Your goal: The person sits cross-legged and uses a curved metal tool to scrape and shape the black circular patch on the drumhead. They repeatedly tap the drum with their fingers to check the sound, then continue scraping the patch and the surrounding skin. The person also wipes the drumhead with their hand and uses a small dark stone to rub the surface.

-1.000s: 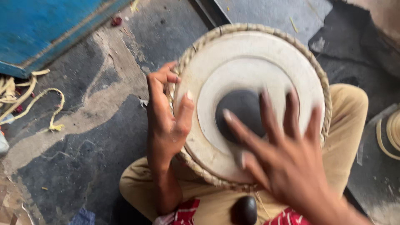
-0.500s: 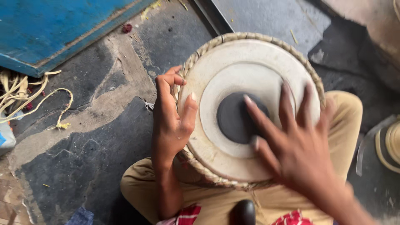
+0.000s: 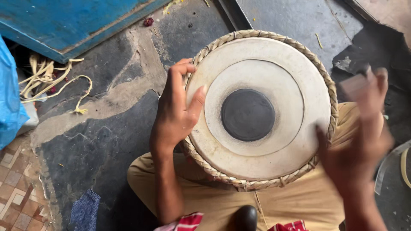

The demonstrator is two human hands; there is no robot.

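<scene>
Left hand (image 3: 175, 117) is gripping the drum (image 3: 261, 111) at its left rim, thumb resting on the skin. Right hand (image 3: 357, 141), blurred, is hovering beside the right rim; grip unclear.

I see a rough, dark grey stone floor (image 3: 107, 141) with a pale worn streak across it. At my far left it gives way to patterned tiles (image 3: 15, 192). A blue wooden board (image 3: 72, 21) lies along the top edge. Beside it, pale yellow straps (image 3: 51, 79) lie in a loose tangle. A scrap of blue-grey cloth (image 3: 83, 209) lies at the bottom.
</scene>
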